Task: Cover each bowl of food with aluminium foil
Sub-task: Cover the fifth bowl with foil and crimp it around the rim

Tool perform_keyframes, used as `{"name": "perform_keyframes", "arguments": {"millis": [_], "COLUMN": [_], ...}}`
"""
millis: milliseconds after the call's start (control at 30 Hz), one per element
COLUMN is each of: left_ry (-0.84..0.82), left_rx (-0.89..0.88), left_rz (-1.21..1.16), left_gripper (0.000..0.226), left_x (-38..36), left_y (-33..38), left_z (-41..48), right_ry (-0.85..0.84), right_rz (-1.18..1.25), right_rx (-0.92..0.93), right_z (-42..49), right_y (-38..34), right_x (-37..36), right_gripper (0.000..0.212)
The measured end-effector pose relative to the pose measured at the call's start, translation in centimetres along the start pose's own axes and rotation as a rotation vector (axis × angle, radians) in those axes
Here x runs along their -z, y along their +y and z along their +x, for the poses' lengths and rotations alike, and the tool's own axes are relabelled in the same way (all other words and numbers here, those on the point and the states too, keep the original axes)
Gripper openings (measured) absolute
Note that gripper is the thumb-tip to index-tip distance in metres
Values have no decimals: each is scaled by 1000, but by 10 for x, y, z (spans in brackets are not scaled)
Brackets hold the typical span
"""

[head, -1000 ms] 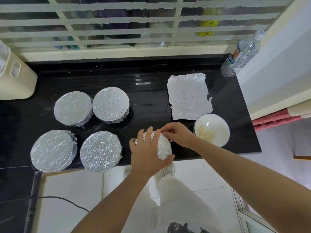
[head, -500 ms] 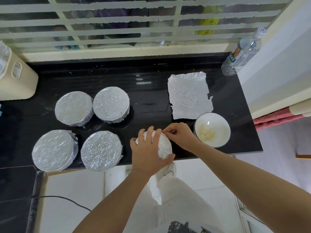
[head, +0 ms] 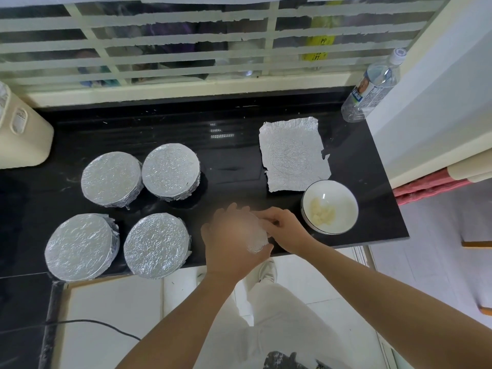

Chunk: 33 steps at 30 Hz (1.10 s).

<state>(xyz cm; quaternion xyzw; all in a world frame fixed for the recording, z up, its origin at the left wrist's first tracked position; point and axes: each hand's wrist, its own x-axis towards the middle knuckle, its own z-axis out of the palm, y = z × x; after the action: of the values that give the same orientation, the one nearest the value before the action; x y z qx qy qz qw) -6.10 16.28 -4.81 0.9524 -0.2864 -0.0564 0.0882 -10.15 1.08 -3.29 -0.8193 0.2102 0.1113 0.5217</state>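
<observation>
The round bowl wrapped in crinkled silver foil (head: 257, 242) sits at the front edge of the glossy black bench (head: 234, 166); the left hand (head: 233, 242) (motion-blurred) cups it, the right hand (head: 286, 230) pinches foil at its rim.

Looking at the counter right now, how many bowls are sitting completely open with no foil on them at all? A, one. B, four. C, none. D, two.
A: only the white bowl at the right is open, with pale food inside; the four foil-covered bowls stand on the left, and the fifth bowl, held by the left hand and right hand, already wears foil.
</observation>
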Motion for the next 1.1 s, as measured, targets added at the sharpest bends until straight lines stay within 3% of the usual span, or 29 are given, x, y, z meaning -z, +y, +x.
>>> {"name": "perform_keyframes", "arguments": {"millis": [200, 367, 467, 633, 767, 1100], "left_ry": [2, -27, -57, -40, -54, -48], "left_rx": [102, -19, -38, -41, -32, -37], "left_rz": [-15, 54, 60, 42, 49, 63], "left_gripper": [105, 114, 108, 92, 90, 89], "left_x": [2, 3, 0, 0, -1, 0], "left_y": [4, 1, -3, -4, -3, -4], "left_z": [0, 1, 2, 3, 3, 3], "right_ry": [-73, -110, -115, -126, -156, 13], "right_rz": [-127, -205, -169, 88, 26, -106], "right_rx": [71, 114, 95, -30, -10, 11], "right_z": [21, 38, 40, 30, 21, 27], "right_y": [-19, -29, -24, -13, -3, -6], "right_x": [4, 4, 5, 15, 14, 10], "right_gripper": [29, 19, 18, 29, 26, 7]}}
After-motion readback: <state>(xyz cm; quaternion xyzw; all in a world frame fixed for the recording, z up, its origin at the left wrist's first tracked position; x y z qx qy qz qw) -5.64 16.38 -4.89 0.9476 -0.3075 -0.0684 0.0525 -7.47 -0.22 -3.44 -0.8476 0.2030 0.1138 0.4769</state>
